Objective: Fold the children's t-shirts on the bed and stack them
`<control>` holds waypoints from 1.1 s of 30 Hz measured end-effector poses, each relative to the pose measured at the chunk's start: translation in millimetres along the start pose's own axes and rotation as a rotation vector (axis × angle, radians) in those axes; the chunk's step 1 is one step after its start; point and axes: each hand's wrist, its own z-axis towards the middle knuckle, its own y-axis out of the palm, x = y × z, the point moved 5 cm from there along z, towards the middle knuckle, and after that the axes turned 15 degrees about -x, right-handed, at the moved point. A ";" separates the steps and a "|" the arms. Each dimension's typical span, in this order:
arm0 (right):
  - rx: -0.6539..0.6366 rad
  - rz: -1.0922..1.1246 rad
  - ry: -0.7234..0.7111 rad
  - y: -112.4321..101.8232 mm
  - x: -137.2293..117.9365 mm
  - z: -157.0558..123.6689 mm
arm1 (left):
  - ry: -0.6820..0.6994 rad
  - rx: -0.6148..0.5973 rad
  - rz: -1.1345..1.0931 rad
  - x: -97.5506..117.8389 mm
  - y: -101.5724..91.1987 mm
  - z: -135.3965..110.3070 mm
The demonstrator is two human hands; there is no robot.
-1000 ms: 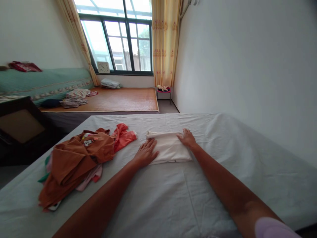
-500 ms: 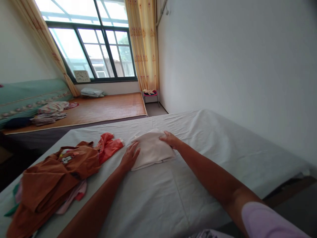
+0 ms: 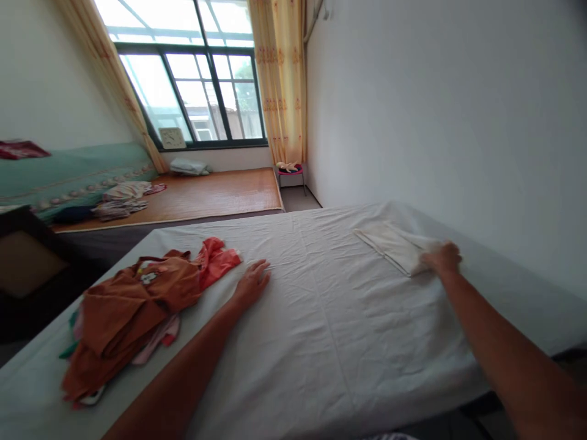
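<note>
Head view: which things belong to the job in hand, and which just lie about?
In use:
folded white cloth, at the right hand
pale sheet, under the left hand
clothes pile beside it, probably

Lying about:
clock by the window
clothes on the far bed

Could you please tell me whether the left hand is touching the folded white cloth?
Apart: the head view plainly shows a wide stretch of pale sheet between the left hand and the folded white cloth.
</note>
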 end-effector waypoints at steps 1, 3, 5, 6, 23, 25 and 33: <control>0.011 -0.079 0.067 2.6 14.8 -3.4 | 0.011 -0.008 0.012 2.7 0.4 -1.0; -0.015 -0.138 -0.004 14.3 14.4 -3.7 | 0.037 -0.021 0.049 6.7 -2.4 -2.5; -0.086 -0.138 -0.227 31.4 -19.6 -1.7 | 0.041 -0.018 0.115 6.9 -13.3 -5.4; -0.123 -0.127 -0.357 40.1 -44.6 -2.7 | 0.025 -0.007 0.160 4.9 -22.6 -8.1; -0.824 0.193 -1.029 161.3 -279.5 -176.9 | -0.750 0.035 0.414 -86.7 -188.7 -114.9; -0.854 0.280 -0.996 160.2 -281.0 -183.4 | -0.656 0.124 0.281 -68.0 -193.4 -106.8; -1.348 1.104 -0.368 137.5 -295.8 -200.1 | 0.098 0.139 -0.329 88.6 -92.5 -34.3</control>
